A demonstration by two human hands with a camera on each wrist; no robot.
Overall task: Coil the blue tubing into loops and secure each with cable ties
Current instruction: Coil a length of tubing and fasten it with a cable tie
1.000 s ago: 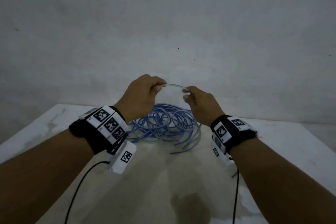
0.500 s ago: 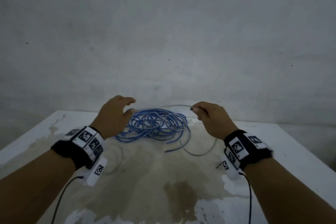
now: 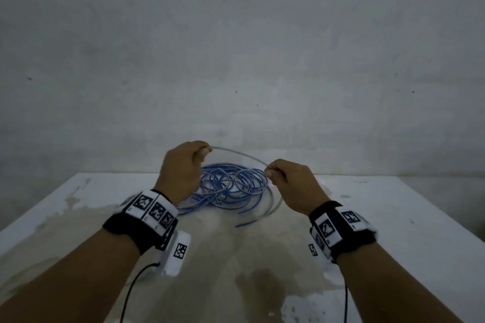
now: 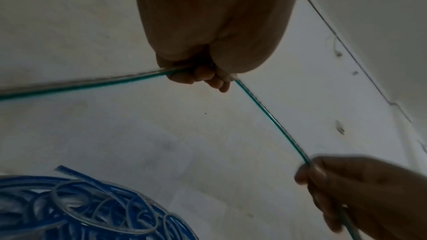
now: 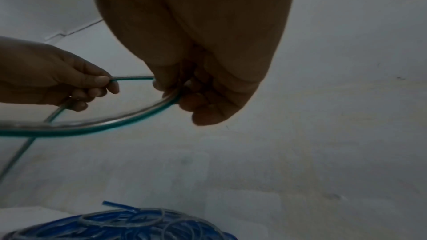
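Note:
A tangled pile of blue tubing (image 3: 231, 186) lies on the white table (image 3: 393, 217) ahead of both hands. A clear greenish tubing strand (image 3: 236, 153) arches above the pile between my hands. My left hand (image 3: 203, 152) grips one end of that span in curled fingers (image 4: 203, 76). My right hand (image 3: 270, 170) pinches the other end, and the strand (image 5: 115, 123) curves back down from it toward the pile (image 5: 127, 225). In the left wrist view the strand (image 4: 265, 110) runs from my left fingers to my right hand (image 4: 323, 180). No cable ties are visible.
A plain grey wall (image 3: 236, 60) rises just behind the table's far edge. The table top in front of the pile is stained (image 3: 249, 257). Loose blue tube ends (image 3: 246, 223) stick out toward me. Black cables hang from both wrist bands.
Half a second ago my left hand hovered open beside the pile while the right held the strand low. Now the left grips the strand, which both hands hold raised above the pile.

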